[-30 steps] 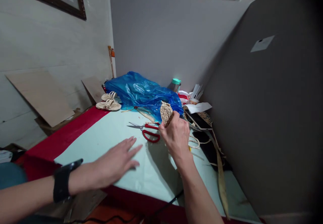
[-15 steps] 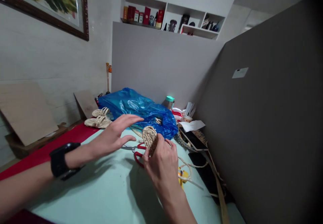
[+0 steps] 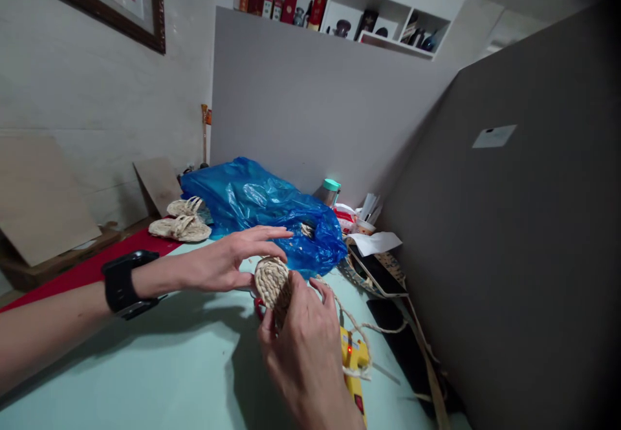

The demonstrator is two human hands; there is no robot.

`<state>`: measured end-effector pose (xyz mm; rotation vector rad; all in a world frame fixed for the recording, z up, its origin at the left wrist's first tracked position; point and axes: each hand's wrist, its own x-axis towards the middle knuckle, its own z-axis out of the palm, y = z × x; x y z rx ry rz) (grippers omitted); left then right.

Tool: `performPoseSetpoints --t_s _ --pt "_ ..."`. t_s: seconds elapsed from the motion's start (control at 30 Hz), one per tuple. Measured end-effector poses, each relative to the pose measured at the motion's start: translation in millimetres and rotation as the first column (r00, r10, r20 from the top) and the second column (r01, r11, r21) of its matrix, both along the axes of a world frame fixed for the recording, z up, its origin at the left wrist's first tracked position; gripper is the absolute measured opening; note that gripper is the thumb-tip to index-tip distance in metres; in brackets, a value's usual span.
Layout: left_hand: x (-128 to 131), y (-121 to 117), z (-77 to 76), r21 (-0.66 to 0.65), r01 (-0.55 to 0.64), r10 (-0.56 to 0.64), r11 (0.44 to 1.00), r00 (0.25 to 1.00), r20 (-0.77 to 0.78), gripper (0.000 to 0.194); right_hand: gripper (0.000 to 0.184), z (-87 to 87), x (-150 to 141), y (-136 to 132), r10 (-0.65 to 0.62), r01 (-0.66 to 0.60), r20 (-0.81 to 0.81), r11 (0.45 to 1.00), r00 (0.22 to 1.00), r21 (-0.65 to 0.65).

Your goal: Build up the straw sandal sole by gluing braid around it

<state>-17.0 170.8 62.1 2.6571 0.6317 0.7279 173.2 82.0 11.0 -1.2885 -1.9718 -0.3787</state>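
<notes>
An oval piece of coiled, braided straw (image 3: pixel 272 281), like a small sole, stands tilted above the table. My right hand (image 3: pixel 305 339) grips its lower right part between thumb and fingers. At the top, my left hand (image 3: pixel 237 258) has its thumb on the left edge and index finger on the upper edge, the other fingers stretched out. Behind the piece, a red scissors handle (image 3: pixel 259 308) is partly hidden. Straw cord (image 3: pixel 356 326) trails to the right. A yellow tool (image 3: pixel 356 352) with a lit red light, apparently a glue gun, lies beside my right wrist.
Woven straw sandals (image 3: pixel 182 226) sit on red cloth at the left, next to a crumpled blue plastic bag (image 3: pixel 257 197). A green-lidded bottle (image 3: pixel 330 189), papers and a tablet (image 3: pixel 383 275) are at the back right. A grey partition (image 3: pixel 543 236) closes the right side.
My left hand has moved right and now touches the straw piece. My right hand has shifted left and down with it. The scissors are now mostly covered, and more of the yellow tool shows.
</notes>
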Motion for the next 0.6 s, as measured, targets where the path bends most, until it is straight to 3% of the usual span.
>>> performPoseSetpoints --t_s 0.13,0.3,0.6 --pt "-1 1 1.9 -0.051 0.056 -0.056 0.997 0.998 0.004 0.067 0.030 -3.2 -1 0 -0.009 0.009 -0.005 1.000 1.000 -0.001" --pt "1 4 -1.5 -0.036 0.122 -0.119 0.992 0.990 0.073 0.062 0.029 -5.0 -3 0 0.003 -0.003 0.004 1.000 1.000 0.000" --pt "-1 17 -11.0 0.090 0.260 -0.272 0.961 0.948 0.163 0.072 0.034 -6.9 -6 -2 0.022 -0.022 -0.016 1.000 1.000 -0.021"
